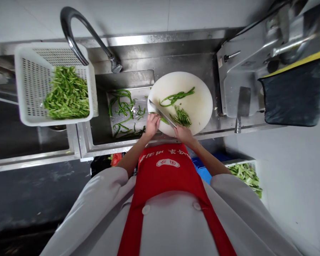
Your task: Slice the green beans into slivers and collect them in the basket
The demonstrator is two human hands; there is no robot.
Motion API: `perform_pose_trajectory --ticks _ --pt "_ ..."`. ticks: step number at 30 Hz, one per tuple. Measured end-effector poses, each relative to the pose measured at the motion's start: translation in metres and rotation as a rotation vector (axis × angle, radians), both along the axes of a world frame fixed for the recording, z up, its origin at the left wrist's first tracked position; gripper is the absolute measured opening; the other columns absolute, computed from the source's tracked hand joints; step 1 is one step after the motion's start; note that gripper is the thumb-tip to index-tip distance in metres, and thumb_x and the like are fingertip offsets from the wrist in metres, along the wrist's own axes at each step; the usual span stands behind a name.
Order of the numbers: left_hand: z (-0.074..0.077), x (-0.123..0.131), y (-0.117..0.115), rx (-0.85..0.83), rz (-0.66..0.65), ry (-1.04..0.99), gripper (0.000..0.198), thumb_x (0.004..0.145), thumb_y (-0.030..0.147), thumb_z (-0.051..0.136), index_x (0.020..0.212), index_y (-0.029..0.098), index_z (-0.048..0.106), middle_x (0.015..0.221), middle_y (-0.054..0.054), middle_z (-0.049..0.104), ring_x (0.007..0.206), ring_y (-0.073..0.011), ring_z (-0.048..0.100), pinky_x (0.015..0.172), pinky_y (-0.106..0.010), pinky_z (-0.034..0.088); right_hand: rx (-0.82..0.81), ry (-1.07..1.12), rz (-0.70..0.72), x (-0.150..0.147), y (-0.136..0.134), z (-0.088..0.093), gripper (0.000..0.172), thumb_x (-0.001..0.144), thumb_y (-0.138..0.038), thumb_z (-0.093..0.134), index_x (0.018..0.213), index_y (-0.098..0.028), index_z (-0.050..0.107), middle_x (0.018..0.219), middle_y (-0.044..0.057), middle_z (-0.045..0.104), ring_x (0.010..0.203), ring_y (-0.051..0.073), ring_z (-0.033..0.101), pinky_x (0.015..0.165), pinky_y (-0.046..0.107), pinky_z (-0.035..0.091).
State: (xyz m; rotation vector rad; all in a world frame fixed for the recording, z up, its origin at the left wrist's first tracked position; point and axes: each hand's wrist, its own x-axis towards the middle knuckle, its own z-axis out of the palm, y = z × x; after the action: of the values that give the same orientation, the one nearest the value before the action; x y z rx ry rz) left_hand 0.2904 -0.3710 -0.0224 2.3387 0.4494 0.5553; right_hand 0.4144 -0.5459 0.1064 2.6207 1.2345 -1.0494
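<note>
My right hand (184,134) is wrapped round the handle of a kitchen knife (164,115). The blade points up and left across the near part of a round white cutting board (202,96). My left hand (152,123), fingers curled, holds green beans at the board's near left edge; a bean end (164,120) shows beside the blade. Cut bean pieces (182,117) lie in a small heap right of the knife. Several whole green beans (177,96) lie farther back on the board.
Loose long beans (124,106) lie in the sink basin (101,124) at the left. A white basket (28,89) with cut beans (69,96) stands under the curved faucet (77,14). To the right are a cleaver (244,103) and a dark board (293,92). Leafy greens (245,174) sit below.
</note>
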Motion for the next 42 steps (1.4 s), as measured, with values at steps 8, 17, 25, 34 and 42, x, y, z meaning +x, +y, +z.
perform_pose_trajectory --ticks 8,17,25,34,42 --pt "0.0 0.007 0.008 0.046 -0.079 0.067 0.031 0.104 0.032 0.04 0.105 0.019 0.067 0.109 -0.012 0.062 0.108 -0.0264 0.052 0.098 -0.046 0.046 -0.041 -0.087 -0.005 0.0 -0.028 0.018 0.044 0.108 -0.038 0.025 0.123 -0.013 0.059 0.103 0.018 0.072 0.097 0.029 0.07 0.085 0.034 0.048" --pt "-0.002 0.007 0.007 0.024 -0.105 0.032 0.03 0.103 0.03 0.039 0.107 0.019 0.067 0.107 -0.013 0.062 0.107 -0.0266 0.052 0.098 -0.047 0.046 -0.029 -0.021 -0.008 0.007 -0.001 0.022 0.045 0.108 -0.039 0.028 0.124 -0.012 0.06 0.11 0.019 0.072 0.105 0.03 0.068 0.09 0.035 0.048" --pt "-0.004 0.007 0.006 0.005 -0.084 0.013 0.03 0.103 0.03 0.038 0.107 0.018 0.065 0.108 -0.014 0.061 0.11 -0.0267 0.052 0.1 -0.047 0.046 -0.017 0.002 -0.01 0.006 0.003 0.019 0.044 0.109 -0.037 0.03 0.124 -0.01 0.061 0.113 0.02 0.071 0.11 0.029 0.067 0.093 0.034 0.045" --pt "0.002 0.005 0.009 0.069 -0.059 0.028 0.028 0.103 0.03 0.04 0.104 0.019 0.066 0.107 -0.013 0.062 0.106 -0.0262 0.054 0.096 -0.046 0.046 0.056 0.037 -0.021 0.005 0.005 0.006 0.041 0.108 -0.036 0.034 0.12 -0.01 0.063 0.112 0.019 0.072 0.106 0.027 0.068 0.088 0.029 0.045" --pt "0.003 0.008 0.013 0.032 -0.038 -0.003 0.026 0.103 0.032 0.045 0.104 0.022 0.069 0.107 -0.011 0.063 0.105 -0.0251 0.056 0.095 -0.045 0.049 0.07 0.072 -0.044 0.036 -0.041 -0.006 0.039 0.106 -0.038 0.04 0.109 -0.01 0.066 0.109 0.015 0.072 0.105 0.023 0.066 0.087 0.026 0.042"
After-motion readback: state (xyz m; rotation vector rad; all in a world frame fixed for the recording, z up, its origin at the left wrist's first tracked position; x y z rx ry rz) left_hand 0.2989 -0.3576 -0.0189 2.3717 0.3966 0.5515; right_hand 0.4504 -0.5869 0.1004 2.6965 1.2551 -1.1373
